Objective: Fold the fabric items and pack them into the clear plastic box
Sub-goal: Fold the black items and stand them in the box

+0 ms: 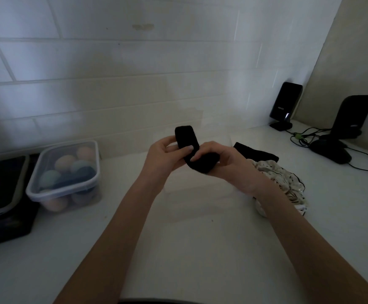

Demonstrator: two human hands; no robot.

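Above the middle of the white counter, my left hand (164,160) and my right hand (221,163) both grip a black fabric piece (186,138), bent over between them with its upper end sticking up. A second black fabric piece (258,152) lies flat on the counter behind my right hand. A white patterned fabric heap (286,183) lies crumpled to the right, partly hidden by my right forearm. The clear plastic box (65,176) stands at the left, open, with several rolled fabric bundles in pastel and dark blue inside.
A dark tray or device (1,194) sits at the far left beside the box. Two black stands (285,106) (345,128) with cables (303,137) occupy the back right corner. A tiled wall runs behind the white counter (189,238).
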